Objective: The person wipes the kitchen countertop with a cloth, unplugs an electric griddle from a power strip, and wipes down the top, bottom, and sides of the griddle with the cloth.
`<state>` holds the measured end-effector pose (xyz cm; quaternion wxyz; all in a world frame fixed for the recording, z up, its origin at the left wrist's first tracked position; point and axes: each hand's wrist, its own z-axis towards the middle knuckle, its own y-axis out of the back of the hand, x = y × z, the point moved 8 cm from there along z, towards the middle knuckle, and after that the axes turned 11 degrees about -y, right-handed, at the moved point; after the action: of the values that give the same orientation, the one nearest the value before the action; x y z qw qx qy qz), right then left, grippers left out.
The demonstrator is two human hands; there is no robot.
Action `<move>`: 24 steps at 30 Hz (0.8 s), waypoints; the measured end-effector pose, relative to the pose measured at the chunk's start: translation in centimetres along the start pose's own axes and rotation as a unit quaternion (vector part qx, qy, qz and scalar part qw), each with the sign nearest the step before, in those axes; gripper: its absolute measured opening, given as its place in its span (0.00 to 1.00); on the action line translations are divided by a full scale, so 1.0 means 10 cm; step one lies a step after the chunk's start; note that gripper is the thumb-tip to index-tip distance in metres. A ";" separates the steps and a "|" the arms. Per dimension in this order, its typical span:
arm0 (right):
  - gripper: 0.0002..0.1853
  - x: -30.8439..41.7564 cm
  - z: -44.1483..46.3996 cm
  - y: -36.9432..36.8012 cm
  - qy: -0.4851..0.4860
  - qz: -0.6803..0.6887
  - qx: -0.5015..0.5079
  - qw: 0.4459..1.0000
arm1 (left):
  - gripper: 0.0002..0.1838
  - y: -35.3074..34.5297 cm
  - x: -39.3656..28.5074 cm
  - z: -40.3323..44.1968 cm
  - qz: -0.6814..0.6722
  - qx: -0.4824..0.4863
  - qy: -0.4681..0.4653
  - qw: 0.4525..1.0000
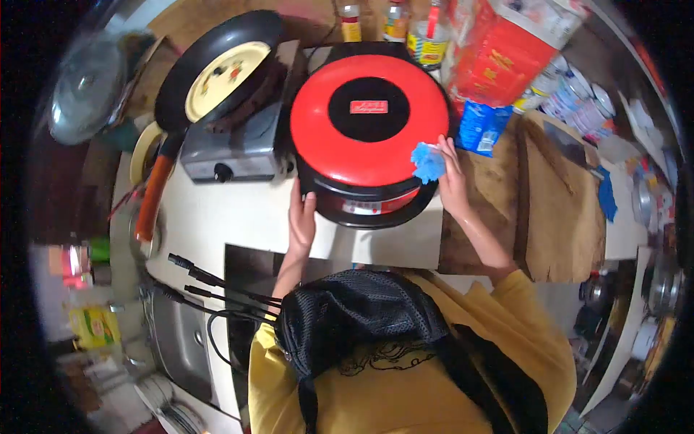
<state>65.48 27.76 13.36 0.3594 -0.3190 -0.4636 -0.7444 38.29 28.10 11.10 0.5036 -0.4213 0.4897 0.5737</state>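
In front of me stands a round electric baking pan (309,155) with a shut red lid, a black disc and a small label at its middle. My right hand (453,184) is at the lid's right edge, its fingers closed on a crumpled blue scrubber (429,162) that touches the red rim. My left hand (302,220) lies against the pan's front left side, fingers stretched upward and thumb apart, with nothing in it. A label strip shows on the pan's front below the lid.
Left of the pan, a frying pan (173,101) holding a cream-coloured plate sits on a gas stove (238,148). Wooden boards (564,210) lie at right, beside a blue packet (483,129) and red bag (499,65). Jars (428,45) line the back. A sink (181,336) is lower left.
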 end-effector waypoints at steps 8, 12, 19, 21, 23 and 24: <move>0.16 0.80 -0.52 -0.37 0.160 -0.076 0.265 0.948 | 0.26 -0.16 0.30 -0.36 -0.402 -0.081 0.057 0.910; 0.15 1.20 -0.69 -0.76 0.279 -0.141 0.246 0.918 | 0.24 -0.35 0.06 -0.39 -0.619 -0.068 0.041 0.781; 0.19 1.52 -0.83 -1.82 0.414 -0.469 0.249 0.740 | 0.33 -0.02 0.44 -0.40 -0.744 -0.008 0.075 0.664; 0.20 1.44 -0.82 -2.00 0.442 -0.573 0.260 0.639 | 0.33 0.12 0.51 -0.43 -0.607 -0.060 0.125 0.782; 0.19 1.44 -0.74 -2.11 0.423 -0.585 0.304 0.622 | 0.33 0.16 0.52 -0.42 -0.586 -0.057 0.132 0.797; 0.18 1.40 -0.70 -2.16 0.401 -0.589 0.349 0.608 | 0.33 0.17 0.55 -0.43 -0.559 -0.057 0.144 0.815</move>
<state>38.99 24.70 12.20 0.0771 0.5032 -0.5854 -0.6310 35.77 24.71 5.23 0.6365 -0.7280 0.2034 0.1534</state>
